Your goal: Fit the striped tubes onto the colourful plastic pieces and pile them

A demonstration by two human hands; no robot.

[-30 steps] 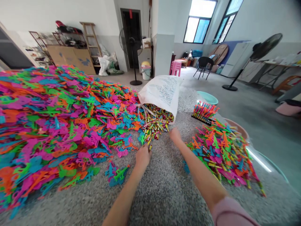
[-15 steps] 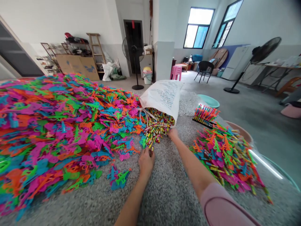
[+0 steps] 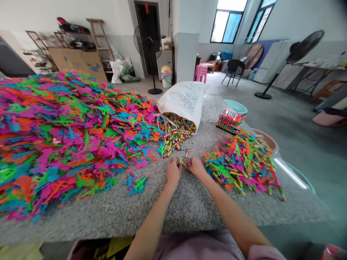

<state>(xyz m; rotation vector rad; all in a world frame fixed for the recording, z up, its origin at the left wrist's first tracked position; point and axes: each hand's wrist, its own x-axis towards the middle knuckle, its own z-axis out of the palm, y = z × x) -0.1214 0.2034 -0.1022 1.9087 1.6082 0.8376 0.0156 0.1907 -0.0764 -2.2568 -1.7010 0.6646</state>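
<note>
My left hand (image 3: 174, 172) is closed in a pinch on a small yellow printed tube (image 3: 181, 161), low over the grey speckled slab. Close beside it, my right hand (image 3: 197, 167) has its fingers curled round small printed tubes (image 3: 189, 162); how many is hidden. Just beyond both hands, a few loose tubes (image 3: 187, 152) lie on the stone. Behind those, a white woven sack (image 3: 183, 99) on its side spills a heap of the same yellow-and-red tubes (image 3: 176, 136) from its mouth.
Flat coloured plastic pieces (image 3: 81, 133) form a large pile at left, with a small cluster (image 3: 137, 183) apart from it. On the right lie tubes joined to plastic pieces (image 3: 241, 162), behind them a black rack (image 3: 227, 129) of upright ones. Basins (image 3: 235, 107) stand past the slab.
My right hand has left the sack's mouth and come back beside my left hand. My left hand has shifted slightly right. The view has tipped down, showing the slab's near edge.
</note>
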